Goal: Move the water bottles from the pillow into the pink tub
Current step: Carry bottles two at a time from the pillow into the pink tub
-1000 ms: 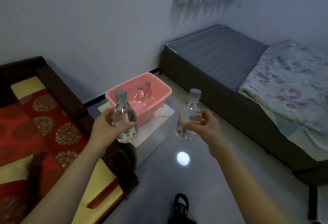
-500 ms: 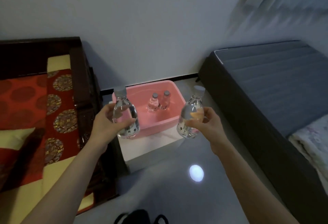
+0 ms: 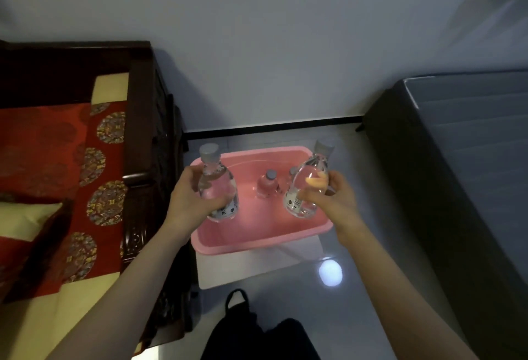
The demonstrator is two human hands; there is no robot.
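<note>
Room: a pale wall (image 3: pixel 285 45) met a glossy grey floor (image 3: pixel 371 231) at a dark skirting line, and a low white stand (image 3: pixel 257 267) on that floor carried the pink tub (image 3: pixel 257 241).
Change: half a second earlier the two held bottles had overlapped only the tub's near corners. Now both hung over its inside, and the tub sat closer below the camera.
Left bottle (image 3: pixel 218 188): clear, with a grey cap. It was held above the tub's left part, long axis close to upright, cap up and leaning slightly left.
Right bottle (image 3: pixel 307 188): the same kind, above the tub's right part, tilted with its cap up and to the right and its base toward the tub's middle.
Left hand (image 3: pixel 188 199): fingers and thumb were wrapped round the left bottle's lower body.
Right hand (image 3: pixel 334 202): fingers were curled round the right bottle's far side and showed through the clear plastic.
Standing bottles: one small bottle (image 3: pixel 268 187) stood upright in the tub's far part. A second (image 3: pixel 292 172) stood just beside it, mostly hidden behind the right bottle.
Left side: a dark wooden seat frame (image 3: pixel 148 131) stood beside the stand and held a red patterned cushion (image 3: pixel 43 145).
Right side: a dark bed base (image 3: pixel 457 174) ran along the floor, well apart from the tub.
Floor: a bright round reflection (image 3: pixel 330 271) lay near the stand's right corner.
</note>
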